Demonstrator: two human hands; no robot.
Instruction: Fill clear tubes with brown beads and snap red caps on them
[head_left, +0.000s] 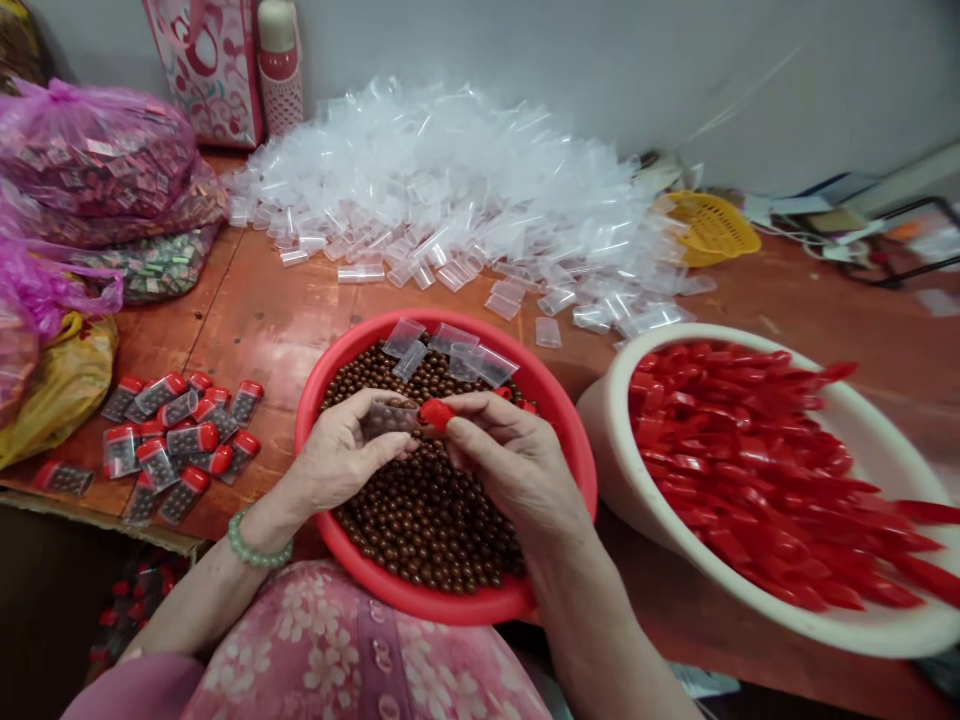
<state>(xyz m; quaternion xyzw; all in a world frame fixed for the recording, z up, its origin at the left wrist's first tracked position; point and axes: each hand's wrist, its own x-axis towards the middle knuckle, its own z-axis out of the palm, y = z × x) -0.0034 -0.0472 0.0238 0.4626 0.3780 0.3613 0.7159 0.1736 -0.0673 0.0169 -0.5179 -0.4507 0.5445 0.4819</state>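
Head view: the left hand [341,447] pinches a clear container [388,417] of brown balls and the right hand [517,455] pinches a red cap [436,414] at its end, both over a red basin [442,606] of brown balls [427,530]. Left, capped containers [180,440] lie on the tabletop [255,310]; right, a white tub [611,455] holds red pieces [750,470]; beyond, clear containers [465,190] form a heap

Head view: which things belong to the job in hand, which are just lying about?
Job, likely: clear tube in left hand; red cap in right hand; brown balls; cream basin of red parts; empty tubes; capped tubes.

Lying about, apparently: patterned bag; flask; yellow basket.
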